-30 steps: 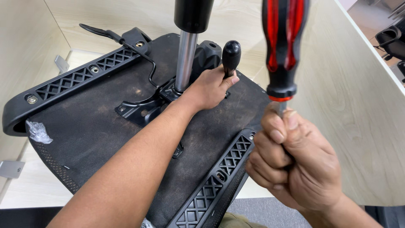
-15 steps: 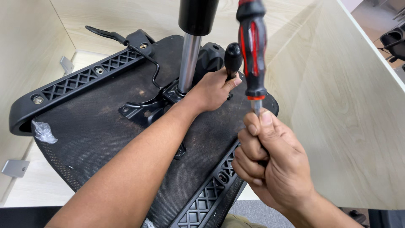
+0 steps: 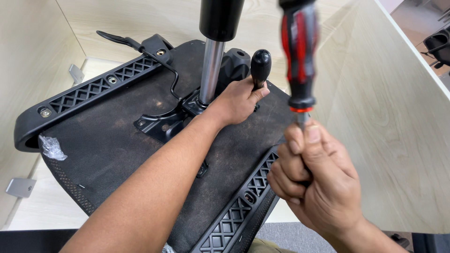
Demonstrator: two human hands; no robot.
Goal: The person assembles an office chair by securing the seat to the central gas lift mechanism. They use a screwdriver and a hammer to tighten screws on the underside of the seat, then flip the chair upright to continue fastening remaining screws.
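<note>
Left arm stretched forward, left hand (image 3: 239,100) curled in a grip; right hand (image 3: 316,185) fisted, raised close.

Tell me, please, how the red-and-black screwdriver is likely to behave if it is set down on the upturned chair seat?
The screwdriver has a round, thick handle, so it would probably roll. It looks stiff and top-heavy, since the right hand grips only the shaft end. The seat underside sits tilted, which likely adds to sliding.
</note>
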